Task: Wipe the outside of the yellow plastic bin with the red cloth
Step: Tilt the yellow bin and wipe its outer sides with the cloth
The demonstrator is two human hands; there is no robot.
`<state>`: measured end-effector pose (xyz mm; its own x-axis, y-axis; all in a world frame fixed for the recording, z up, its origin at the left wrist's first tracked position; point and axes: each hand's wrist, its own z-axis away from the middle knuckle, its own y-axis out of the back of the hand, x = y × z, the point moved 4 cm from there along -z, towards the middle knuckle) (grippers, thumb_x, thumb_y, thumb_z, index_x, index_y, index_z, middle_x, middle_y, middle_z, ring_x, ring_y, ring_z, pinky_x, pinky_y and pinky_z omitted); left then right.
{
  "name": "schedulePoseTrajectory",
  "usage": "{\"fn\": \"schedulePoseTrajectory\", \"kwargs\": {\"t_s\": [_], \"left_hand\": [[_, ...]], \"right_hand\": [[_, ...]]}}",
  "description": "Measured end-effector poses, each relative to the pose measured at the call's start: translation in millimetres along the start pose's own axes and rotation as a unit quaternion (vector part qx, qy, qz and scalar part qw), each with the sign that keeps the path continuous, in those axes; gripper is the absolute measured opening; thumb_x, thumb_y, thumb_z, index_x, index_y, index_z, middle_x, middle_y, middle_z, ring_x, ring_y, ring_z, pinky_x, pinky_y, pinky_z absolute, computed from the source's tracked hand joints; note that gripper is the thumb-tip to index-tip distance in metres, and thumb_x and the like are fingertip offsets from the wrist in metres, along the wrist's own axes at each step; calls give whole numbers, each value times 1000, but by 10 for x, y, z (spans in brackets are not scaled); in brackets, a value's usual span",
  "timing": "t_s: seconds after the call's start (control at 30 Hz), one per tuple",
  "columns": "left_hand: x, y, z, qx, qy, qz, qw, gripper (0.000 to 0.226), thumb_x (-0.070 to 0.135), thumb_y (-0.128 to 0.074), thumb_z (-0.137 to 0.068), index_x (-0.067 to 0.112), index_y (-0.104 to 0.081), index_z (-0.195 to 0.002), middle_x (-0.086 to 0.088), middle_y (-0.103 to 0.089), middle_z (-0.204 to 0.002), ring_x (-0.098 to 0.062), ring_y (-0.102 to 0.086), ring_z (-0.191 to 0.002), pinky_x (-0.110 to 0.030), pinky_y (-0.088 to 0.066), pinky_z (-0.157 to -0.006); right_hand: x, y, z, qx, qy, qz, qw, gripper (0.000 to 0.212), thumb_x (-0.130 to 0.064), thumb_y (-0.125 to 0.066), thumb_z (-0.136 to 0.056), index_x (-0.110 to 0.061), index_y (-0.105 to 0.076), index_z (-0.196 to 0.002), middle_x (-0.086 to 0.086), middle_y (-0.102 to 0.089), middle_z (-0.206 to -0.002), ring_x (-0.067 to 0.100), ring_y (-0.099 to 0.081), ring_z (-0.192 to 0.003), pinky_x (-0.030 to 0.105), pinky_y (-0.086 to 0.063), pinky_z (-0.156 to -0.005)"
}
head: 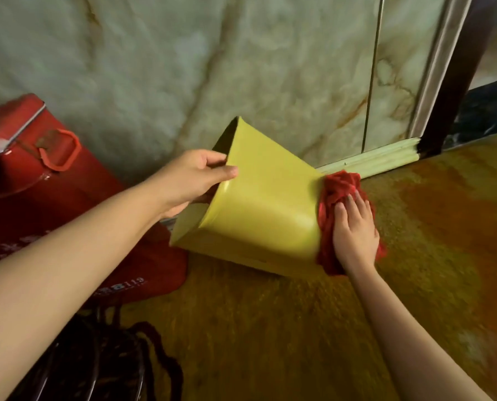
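Yellow plastic bin [259, 204] tipped on its side above the ochre floor [415, 256], open mouth turned left and away, base turned right; low edge near the floor, contact not discernible. Left hand [189, 180] clamped on the bin's rim at the upper left — thumb lying on the outer wall, fingers [212, 160] curled over the rim edge. Right hand [354, 233] spread flat over the red cloth [337, 195], pressing the bunched fabric against the bin's base at its right end; cloth folds protruding above and below the palm. Behind the bin, marbled wall panelling [241, 68] with a pale skirting strip [380, 157] meeting the floor just past the cloth. Right of the bin and further back, dark door frame [458, 82]. Left of the bin, red tin box [13, 134] with a red loop handle [62, 151], resting on a red fabric bag [143, 264] bearing white print — partly beneath the bin's mouth. Below and left of the bin, dark corded object [102, 360], blurred, identity unclear.
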<state>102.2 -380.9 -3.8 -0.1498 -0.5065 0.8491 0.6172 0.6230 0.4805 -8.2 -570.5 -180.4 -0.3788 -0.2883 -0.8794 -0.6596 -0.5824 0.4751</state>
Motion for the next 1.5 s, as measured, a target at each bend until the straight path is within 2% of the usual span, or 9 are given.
{"fn": "schedulePoseTrajectory", "kwargs": {"t_s": [0.1, 0.2, 0.5, 0.63, 0.77, 1.0, 1.17, 1.33, 1.5], "left_hand": [[-84, -134, 163, -149, 0, -82, 985, 58, 30, -72, -68, 21, -51, -122, 6, -66, -117, -8, -60, -108, -27, -50, -91], [-320, 1, 392, -37, -79, -362, 928, 17, 22, -68, -75, 16, -64, -90, -1, -72, -94, -6, -63, -88, -30, -51, -79], [199, -362, 177, -74, -171, -322, 928, 37, 10, -56, -82, 12, -38, -49, 4, -35, -40, -5, -24, -45, -24, -21, -46], [222, -423, 16, -86, -89, -194, 973, 18, 6, -50, -87, -8, -62, -86, -11, -66, -69, -8, -46, -63, -29, -44, -61], [-39, -37, 102, -180, -13, -298, 937, 51, 16, -48, -89, 30, -32, -135, 5, -70, -76, 0, -53, -63, -9, -42, -60], [-568, 386, 167, -138, -36, -335, 931, 89, 15, -60, -77, 76, -6, -113, -5, -39, -57, -1, -34, -45, -12, -33, -45], [-678, 538, 144, -176, 18, -265, 948, 84, 24, -60, -71, 70, -12, -122, -44, -53, -109, -28, -43, -79, -56, -40, -76], [-643, 548, 91, -163, -10, -298, 940, 86, 18, -60, -78, 74, -8, -118, -30, -59, -74, -19, -41, -58, -29, -38, -58], [-552, 435, 61, -168, -28, -317, 933, 89, 13, -60, -81, 79, -7, -110, 9, -41, -45, -4, -30, -40, -15, -27, -37]], "right_hand": [[56, 35, -104, 4, -18, -35, 999, 49, -46, -26, -93, -30, -32, -140, -7, -23, -156, 14, -13, -144, 53, -13, -116], [58, 54, -147, 4, -14, -37, 999, 50, -47, -25, -92, -31, -32, -139, -7, -25, -155, 14, -15, -144, 53, -15, -116], [-656, -230, 477, 19, 67, -213, 975, 54, -41, -24, -88, -20, -44, -134, 5, -49, -138, 20, -41, -129, 48, -31, -108], [-926, -358, 720, 72, 131, -190, 970, 56, -42, -23, -88, -24, -31, -141, 0, -30, -152, 18, -20, -142, 51, -15, -115], [-749, -512, 420, 5, 122, -164, 979, 50, -32, -26, -95, -24, -20, -144, 0, -15, -157, 17, -7, -145, 50, -8, -117], [-889, -958, 518, -46, 94, -196, 975, 54, -42, -24, -90, -35, -18, -143, -9, -1, -158, 13, 9, -145, 57, 4, -115], [-1007, -1155, 476, -29, 194, -125, 973, 48, -52, -22, -90, -59, -6, -135, -27, 3, -152, 4, 13, -142, 54, 8, -109], [113, -1102, 487, -12, -97, -159, 982, 44, -34, -28, -97, -37, -25, -141, -13, -5, -157, 14, 3, -145, 64, -7, -112], [-628, -1162, 763, -10, 128, -163, 978, 44, -49, -20, -90, -34, -45, -124, -23, 1, -153, 6, 9, -144, 52, 0, -115]]}}
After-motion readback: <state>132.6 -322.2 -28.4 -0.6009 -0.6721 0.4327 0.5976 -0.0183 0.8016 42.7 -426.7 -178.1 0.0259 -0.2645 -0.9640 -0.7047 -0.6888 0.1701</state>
